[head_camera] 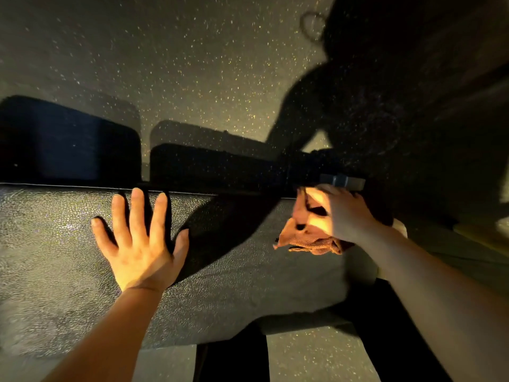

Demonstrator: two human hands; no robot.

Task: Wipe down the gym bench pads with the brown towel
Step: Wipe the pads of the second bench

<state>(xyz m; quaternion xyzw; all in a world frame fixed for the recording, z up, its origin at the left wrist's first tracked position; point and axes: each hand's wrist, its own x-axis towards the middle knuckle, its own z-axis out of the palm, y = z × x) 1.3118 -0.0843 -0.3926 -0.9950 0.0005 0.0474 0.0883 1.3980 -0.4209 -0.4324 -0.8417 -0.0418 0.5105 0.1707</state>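
Head view shows me a dark, pebble-textured bench pad (pixel 68 257) filling the lower left and middle of the frame, lit by warm, low light. My left hand (pixel 140 244) lies flat on it at centre left, fingers straight and spread, palm down, holding nothing. My right hand (pixel 340 213) sits at centre right, at the pad's far right end, its fingers curled around the brown towel (pixel 308 235). The towel is bunched up, with a loose fold hanging below the hand and a corner sticking out to the left; it rests against the pad near the far edge.

Just above the right hand I see a small grey block-shaped part (pixel 343 181), partly hidden; I cannot tell what it is. A broad shadow of my arm crosses the pad between the two hands.

Beyond the pad's far edge, the speckled floor (pixel 179 64) fills the upper half of the frame. On it, at upper right, falls a large shadow of a person (pixel 371 92). Dark shadow blocks (pixel 68 144) lie at middle left, right behind the pad's edge. At the bottom centre, dark upright bars (pixel 231 362) stand under the pad against more speckled floor.
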